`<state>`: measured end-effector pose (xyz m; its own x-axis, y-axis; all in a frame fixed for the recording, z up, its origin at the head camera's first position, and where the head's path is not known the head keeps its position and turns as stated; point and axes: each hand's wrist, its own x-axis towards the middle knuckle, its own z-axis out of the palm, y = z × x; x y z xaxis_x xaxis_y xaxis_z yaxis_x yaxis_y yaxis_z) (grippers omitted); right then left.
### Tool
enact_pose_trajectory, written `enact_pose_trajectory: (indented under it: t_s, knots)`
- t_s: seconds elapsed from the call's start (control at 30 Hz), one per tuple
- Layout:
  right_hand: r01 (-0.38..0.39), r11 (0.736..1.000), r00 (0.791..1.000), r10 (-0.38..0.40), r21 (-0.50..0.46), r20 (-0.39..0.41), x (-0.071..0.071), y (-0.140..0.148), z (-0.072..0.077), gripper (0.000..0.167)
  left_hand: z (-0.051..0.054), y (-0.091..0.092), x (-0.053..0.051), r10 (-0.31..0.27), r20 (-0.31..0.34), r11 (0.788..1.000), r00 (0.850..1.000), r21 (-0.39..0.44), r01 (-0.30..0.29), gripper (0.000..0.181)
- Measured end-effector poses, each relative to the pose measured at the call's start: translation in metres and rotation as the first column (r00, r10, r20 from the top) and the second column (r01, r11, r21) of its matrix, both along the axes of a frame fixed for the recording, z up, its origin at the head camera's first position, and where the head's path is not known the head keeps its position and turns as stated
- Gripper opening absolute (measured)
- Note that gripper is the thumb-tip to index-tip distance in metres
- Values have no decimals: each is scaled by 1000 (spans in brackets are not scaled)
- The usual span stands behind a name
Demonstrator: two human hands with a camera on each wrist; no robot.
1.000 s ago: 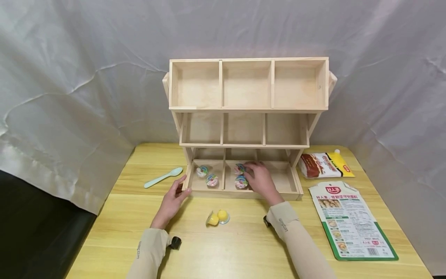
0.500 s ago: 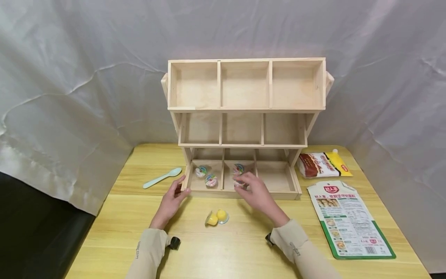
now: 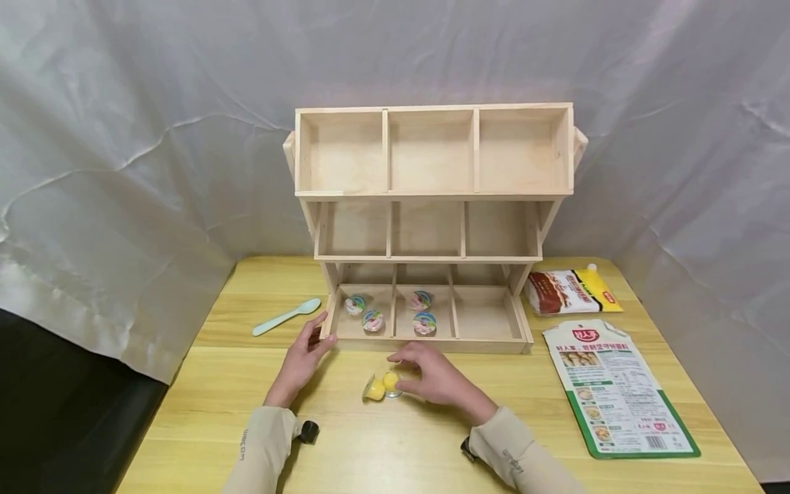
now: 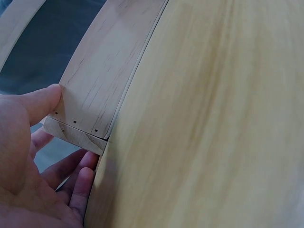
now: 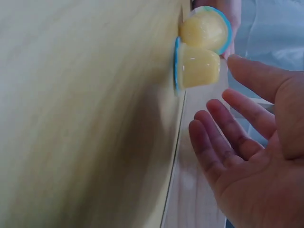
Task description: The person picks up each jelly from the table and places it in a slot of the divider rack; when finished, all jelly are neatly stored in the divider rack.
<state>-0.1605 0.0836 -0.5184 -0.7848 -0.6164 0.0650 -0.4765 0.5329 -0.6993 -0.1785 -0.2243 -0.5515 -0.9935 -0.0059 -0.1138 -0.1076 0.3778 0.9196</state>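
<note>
currently, two yellow cups are resting on the counter, just left of the spread right grip, the nearer hand; one is standing lid-down, the other tilting. farther, the left grip is holding the wooden rack, its left and middle bottom compartments carrying two patterned cups each.
</note>
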Motion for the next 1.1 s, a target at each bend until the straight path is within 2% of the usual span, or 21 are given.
enact_pose_trajectory:
  t_s: [0.23,0.53,0.93,1.1]
  knots:
    - [-7,999,1000,8,51,-28,0,-6,-7,42,0,0,0,1,-5,1000,1000,2,-1,62]
    - [-11,997,999,14,71,-44,0,-13,-9,34,0,1,1,-4,-8,1000,1000,3,4,62]
    - [10,999,998,-8,35,-56,-1,-8,-6,29,-1,0,1,0,-7,1000,1000,10,0,64]
    - [49,999,999,-49,-22,-10,-5,-2,2,30,-1,0,0,-4,-8,1000,1000,1,4,63]
